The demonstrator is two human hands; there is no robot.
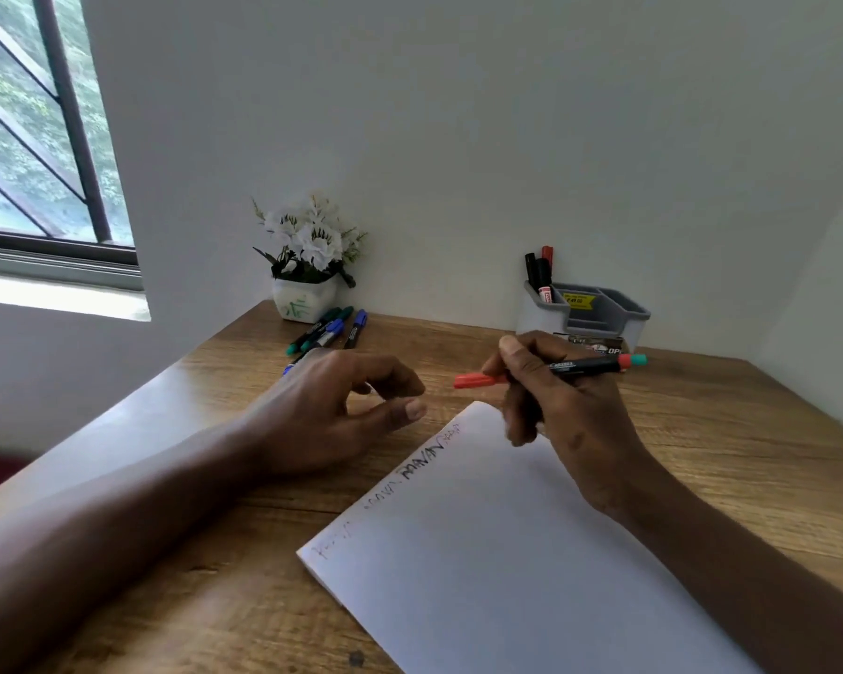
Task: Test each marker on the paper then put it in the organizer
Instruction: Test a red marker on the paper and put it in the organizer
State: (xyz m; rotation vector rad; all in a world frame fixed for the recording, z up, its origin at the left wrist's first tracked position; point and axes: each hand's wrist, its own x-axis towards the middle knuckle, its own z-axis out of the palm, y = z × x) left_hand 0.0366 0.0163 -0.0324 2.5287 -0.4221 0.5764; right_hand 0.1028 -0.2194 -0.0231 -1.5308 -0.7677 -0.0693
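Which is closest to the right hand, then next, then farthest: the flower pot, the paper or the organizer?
1. Paper, just under the right hand holding the marker.
2. Organizer, behind it by the wall.
3. Flower pot, far back left.

Soft daylight, wide-angle bend.
Light enters by the window (30,138) on my left, glaring pale along the worktop (244,600) edge; my right hand (556,406) is slightly blurred, and the corners curve.

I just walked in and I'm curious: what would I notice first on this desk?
Probably the right hand holding a red-capped marker above the far corner of the white paper, which has scribbles along one edge. At the back, a grey organizer holds a few markers, and white flowers stand to its left.
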